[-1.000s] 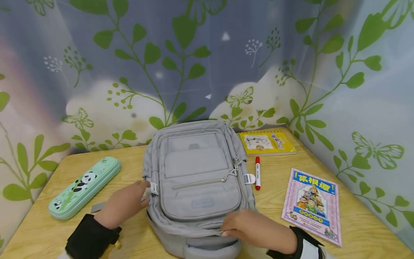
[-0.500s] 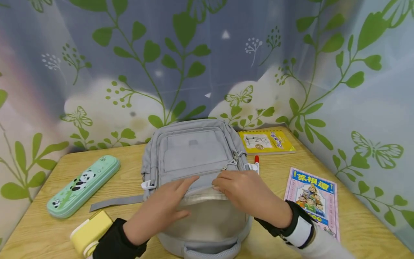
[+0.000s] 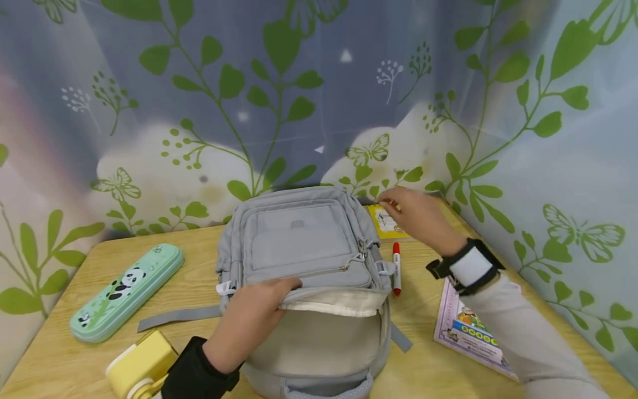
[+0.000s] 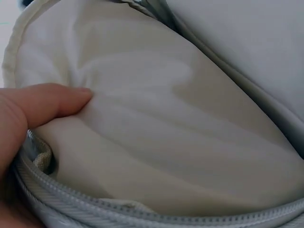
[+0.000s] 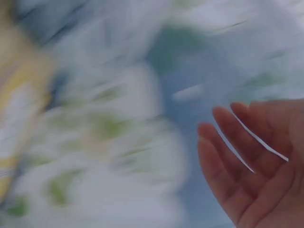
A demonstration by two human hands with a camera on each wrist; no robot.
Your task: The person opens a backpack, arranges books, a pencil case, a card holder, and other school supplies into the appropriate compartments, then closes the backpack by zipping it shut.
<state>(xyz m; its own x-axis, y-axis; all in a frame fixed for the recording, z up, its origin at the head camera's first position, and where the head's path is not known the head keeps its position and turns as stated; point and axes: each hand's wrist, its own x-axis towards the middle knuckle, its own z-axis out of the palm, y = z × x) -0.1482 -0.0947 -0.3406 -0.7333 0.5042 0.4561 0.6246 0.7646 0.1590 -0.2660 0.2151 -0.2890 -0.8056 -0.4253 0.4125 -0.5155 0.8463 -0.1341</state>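
A grey backpack (image 3: 299, 238) lies on the table with its main compartment unzipped, showing the beige lining (image 3: 319, 338). My left hand (image 3: 254, 321) pinches the edge of its raised flap; in the left wrist view the thumb (image 4: 61, 99) presses into the lining, with the zipper below. At the back right, my right hand (image 3: 421, 216) is above the yellow book (image 3: 381, 220) and covers much of it. Its fingers (image 5: 225, 166) are loosely bent and hold nothing in the blurred right wrist view. Contact with the book cannot be made out.
A red-capped marker (image 3: 396, 271) lies right of the backpack. My right sleeve partly covers a pink book (image 3: 461, 332). On the left are a green panda pencil case (image 3: 128, 293) and a yellow-and-white object (image 3: 142, 363). A patterned curtain (image 3: 279, 111) stands behind.
Both hands took the backpack's flap and folded it back, opening the compartment. My right hand then let go and moved up and right to the yellow book, while my left stayed on the flap.
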